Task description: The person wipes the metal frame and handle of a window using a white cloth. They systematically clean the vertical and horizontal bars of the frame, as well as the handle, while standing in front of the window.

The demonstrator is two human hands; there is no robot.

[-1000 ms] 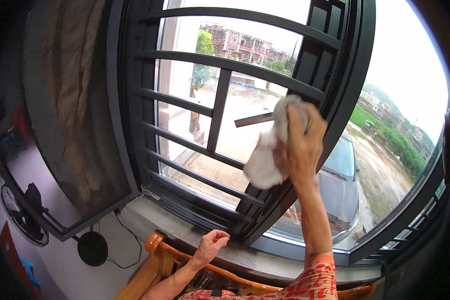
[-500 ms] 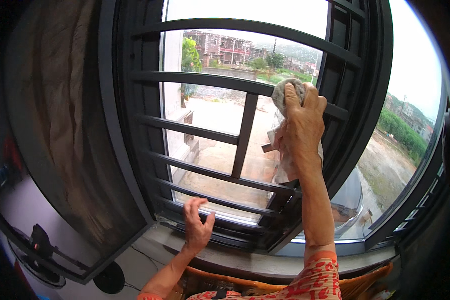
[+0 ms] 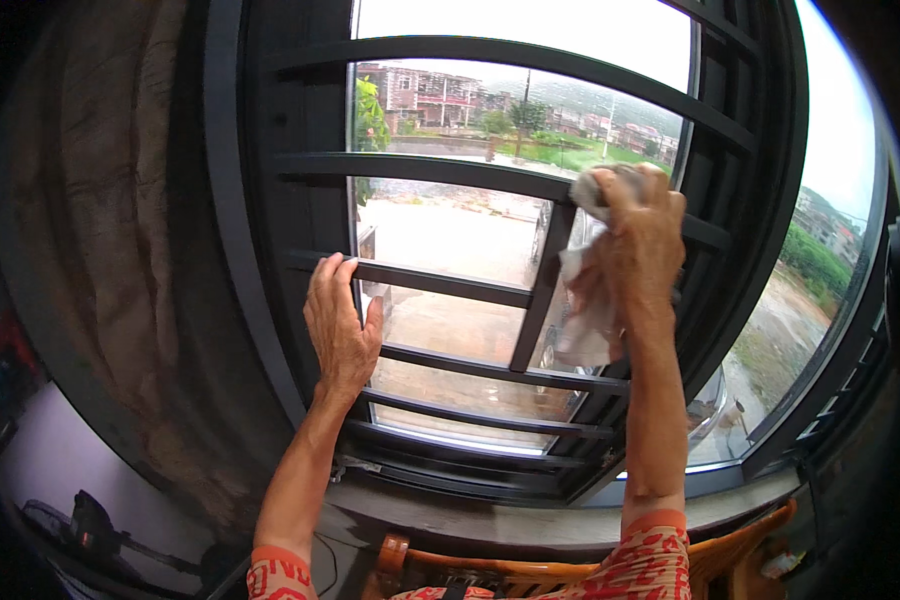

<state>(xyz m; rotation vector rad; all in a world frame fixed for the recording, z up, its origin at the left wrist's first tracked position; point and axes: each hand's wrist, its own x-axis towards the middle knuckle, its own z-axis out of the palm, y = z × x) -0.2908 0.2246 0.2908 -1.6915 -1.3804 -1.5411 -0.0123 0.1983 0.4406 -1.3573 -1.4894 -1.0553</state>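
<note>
Over there the right hand clutches a grey rag, bunched seemingly for a surer grip, at the right of the black window grille, while the left hand, fingers loosely parted, rests on a crossbar at left, probably for balance.

The right hand grips a bunched cloth against the dark window bars, its pale end hanging below the palm; hand and cloth are slightly blurred. The left hand lays its fingertips on a lower crossbar near the left side of the frame. Below run a grey sill and a wooden bench. Outside, buildings stand beyond pale ground.
</note>
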